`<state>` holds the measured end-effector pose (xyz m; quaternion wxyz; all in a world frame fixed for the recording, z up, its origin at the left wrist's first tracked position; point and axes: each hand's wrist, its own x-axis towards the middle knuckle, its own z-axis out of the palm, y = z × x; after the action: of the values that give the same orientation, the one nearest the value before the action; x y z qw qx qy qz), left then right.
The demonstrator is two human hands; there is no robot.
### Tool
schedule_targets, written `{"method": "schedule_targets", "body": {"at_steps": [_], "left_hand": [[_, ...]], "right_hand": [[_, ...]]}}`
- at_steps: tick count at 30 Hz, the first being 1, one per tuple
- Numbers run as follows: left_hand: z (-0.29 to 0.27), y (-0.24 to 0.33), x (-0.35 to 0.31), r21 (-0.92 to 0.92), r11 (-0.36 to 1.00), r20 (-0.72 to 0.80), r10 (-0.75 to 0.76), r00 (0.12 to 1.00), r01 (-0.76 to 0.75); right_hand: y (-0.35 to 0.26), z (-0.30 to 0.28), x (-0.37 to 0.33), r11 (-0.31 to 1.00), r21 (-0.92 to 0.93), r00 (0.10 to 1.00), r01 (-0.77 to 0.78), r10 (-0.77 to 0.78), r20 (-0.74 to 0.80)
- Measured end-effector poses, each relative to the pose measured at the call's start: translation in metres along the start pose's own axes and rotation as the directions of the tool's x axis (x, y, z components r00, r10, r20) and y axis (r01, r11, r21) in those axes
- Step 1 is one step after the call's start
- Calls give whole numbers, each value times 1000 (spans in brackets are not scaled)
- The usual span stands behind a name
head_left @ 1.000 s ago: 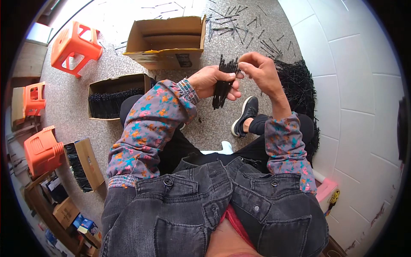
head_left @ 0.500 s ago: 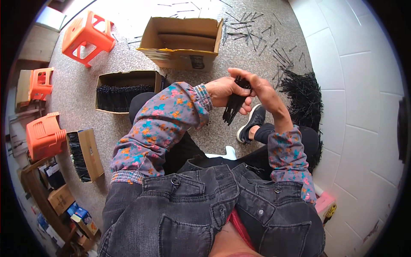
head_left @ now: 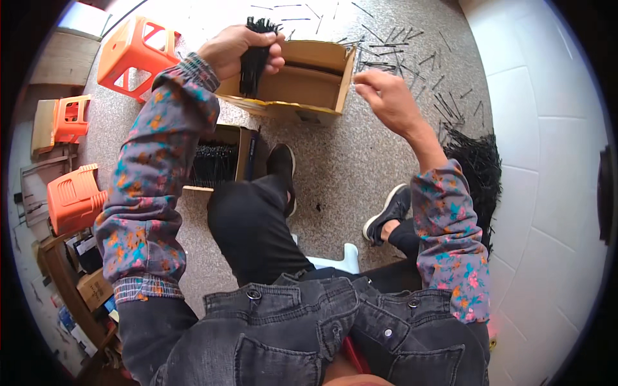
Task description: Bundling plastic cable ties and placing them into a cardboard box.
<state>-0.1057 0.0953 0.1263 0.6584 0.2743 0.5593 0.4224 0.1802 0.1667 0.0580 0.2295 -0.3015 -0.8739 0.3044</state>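
Note:
A bundle of thin black sticks is in my left hand, fingers and thumb wrapped round its upper part. The bundle stands nearly upright over the left end of a large open cardboard box, its uneven tips fanning out at the top. My right hand is apart from it, just right of that box, with bent fingers, the thumb a little away from them and nothing visible in its grasp. Below my left wrist, partly hidden by my sleeve, a smaller box contains closely packed black sticks.
Loose black sticks lie scattered on the speckled floor beyond the right hand. A dense heap of them rests against the white tiled wall. Orange stools and a wooden shelf line the left side.
My hands have parted. The left one has carried the bundle up and left to the large box, while the right has let go of it and risen slightly.

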Motion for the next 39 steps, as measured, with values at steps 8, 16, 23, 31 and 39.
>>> {"method": "schedule_targets", "body": {"at_steps": [8, 16, 23, 31, 39], "left_hand": [[-32, -76, 125, 390, 853, -57, -354, 934, 347], [-43, -168, 175, 209, 823, -314, -455, 834, 528], [-45, -219, 215, -11, 777, -321, -599, 734, 629], [-60, -316, 298, 16, 827, -234, -544, 806, 562], [-104, -451, 322, 794, 602, -152, 334, 930, -86]], "right_hand": [[32, 61, 48, 986, 112, 951, 123, -149, 270], [34, 68, 14, 941, 312, 965, 127, -190, 179], [37, 78, -7, 923, 331, 956, 194, -254, 147], [39, 80, -16, 919, 357, 959, 166, -234, 157], [34, 82, -11, 896, 402, 956, 188, -261, 135]]}}
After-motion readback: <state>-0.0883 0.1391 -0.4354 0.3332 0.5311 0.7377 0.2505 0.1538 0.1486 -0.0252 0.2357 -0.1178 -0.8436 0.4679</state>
